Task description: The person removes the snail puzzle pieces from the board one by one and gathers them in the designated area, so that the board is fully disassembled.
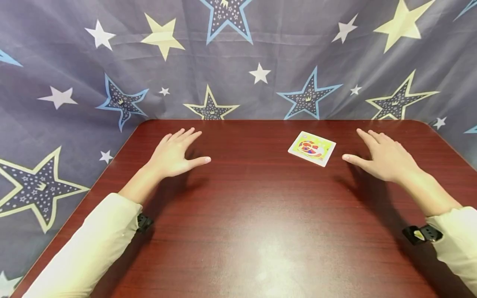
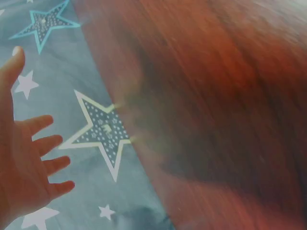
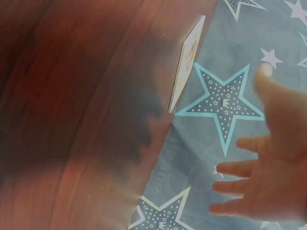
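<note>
A square card-like puzzle board (image 1: 312,148) with a yellow-green picture and a white border lies on the table, right of centre toward the back. My right hand (image 1: 387,157) is over the table just right of it, fingers spread and apart from the board. On the other side, my left hand (image 1: 173,153) is held over the table's left part, its thumb out to the side and nothing in it. The left wrist view shows that hand (image 2: 29,163) with an empty palm. In the right wrist view, the board (image 3: 187,64) appears nearly edge-on, beyond the right hand's (image 3: 278,163) thumb side.
The dark red wooden table (image 1: 238,207) has a glossy patch of light near the front. A grey curtain (image 1: 238,54) printed with stars hangs behind its back edge and along the left side. Dark wrist straps (image 1: 144,222) show at the sleeves.
</note>
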`<state>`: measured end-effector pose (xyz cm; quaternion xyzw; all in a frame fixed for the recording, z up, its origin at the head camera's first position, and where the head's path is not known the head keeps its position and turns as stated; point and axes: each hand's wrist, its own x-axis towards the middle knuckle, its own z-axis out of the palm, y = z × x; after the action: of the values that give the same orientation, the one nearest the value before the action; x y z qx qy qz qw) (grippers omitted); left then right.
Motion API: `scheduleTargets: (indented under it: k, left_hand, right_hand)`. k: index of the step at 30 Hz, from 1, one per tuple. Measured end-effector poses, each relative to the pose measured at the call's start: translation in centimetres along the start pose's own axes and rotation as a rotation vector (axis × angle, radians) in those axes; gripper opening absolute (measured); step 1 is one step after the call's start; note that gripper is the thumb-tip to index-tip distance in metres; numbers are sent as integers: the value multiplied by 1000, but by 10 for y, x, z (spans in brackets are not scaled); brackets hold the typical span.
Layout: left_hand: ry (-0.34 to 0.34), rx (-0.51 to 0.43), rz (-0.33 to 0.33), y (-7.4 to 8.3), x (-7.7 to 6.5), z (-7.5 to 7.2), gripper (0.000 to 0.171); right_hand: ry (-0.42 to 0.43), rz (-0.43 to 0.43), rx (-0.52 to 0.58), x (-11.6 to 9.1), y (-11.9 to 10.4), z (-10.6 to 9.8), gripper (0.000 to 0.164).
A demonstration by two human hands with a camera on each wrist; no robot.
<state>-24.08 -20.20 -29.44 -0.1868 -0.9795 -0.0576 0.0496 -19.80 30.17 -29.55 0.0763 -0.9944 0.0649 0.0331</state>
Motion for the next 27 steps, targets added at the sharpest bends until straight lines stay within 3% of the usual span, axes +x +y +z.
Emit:
scheduleTargets:
  k: [4,9,18,27]
  left_hand:
    - [29,6,69,11,7,3,81]
    - [3,15,141,29,19,7,78]
    - [-129,-2,267,70,53,17,70]
    - [-250,-98,301,110,95,28,66]
  right_hand:
    - [-1,-21,10,2,-4,1,89]
    - [-23,-45,22,8,-10,2,79]
    - [-31,-135,69,19,-21,13,62]
    - [-47,-194,86,27,-25,21,53]
